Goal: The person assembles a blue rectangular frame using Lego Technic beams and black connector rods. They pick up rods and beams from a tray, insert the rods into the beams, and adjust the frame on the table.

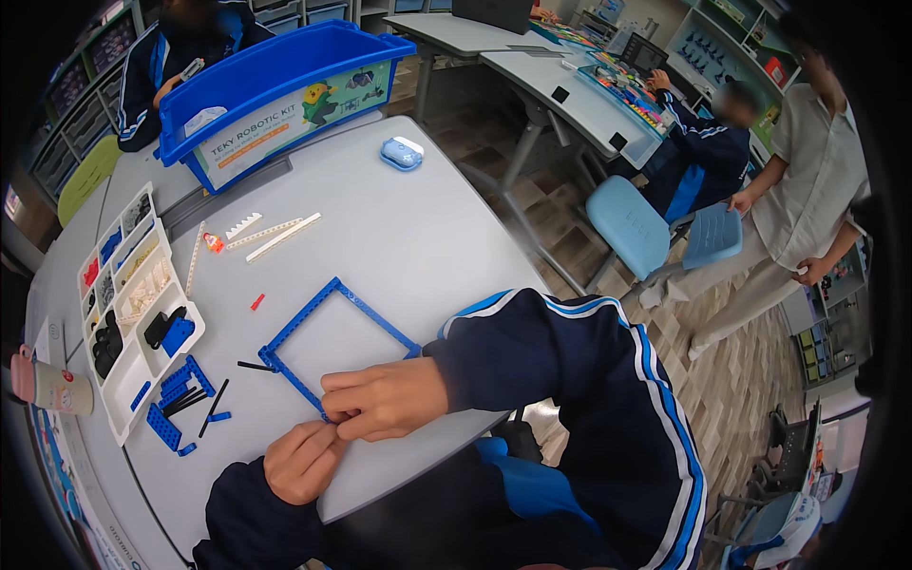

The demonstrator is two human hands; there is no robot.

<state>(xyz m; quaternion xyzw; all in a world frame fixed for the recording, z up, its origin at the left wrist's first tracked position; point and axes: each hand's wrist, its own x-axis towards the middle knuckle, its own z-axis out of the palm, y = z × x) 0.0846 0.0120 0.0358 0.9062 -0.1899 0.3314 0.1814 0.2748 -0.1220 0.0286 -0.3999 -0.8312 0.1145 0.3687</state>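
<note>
A square frame of blue building beams (302, 318) lies on the table in front of me. At its near corner my left hand (304, 463) and my right hand (385, 399) meet, fingers closed on the frame. My right hand hides part of the near side. Whatever small piece the fingertips may hold at that corner is hidden. A black axle rod (255, 367) sticks out from the frame's left corner. Left of it lie loose blue beams (163, 427), several black rods (187, 402) and a single black rod (215, 407).
A white sorting tray (197, 328) of parts stands left, beside a pink-lidded cup (65, 388). White beams (283, 237) and a small red piece (257, 302) lie beyond the frame. A blue bin (285, 57) and a blue case (402, 153) stand farther back. Other people are nearby.
</note>
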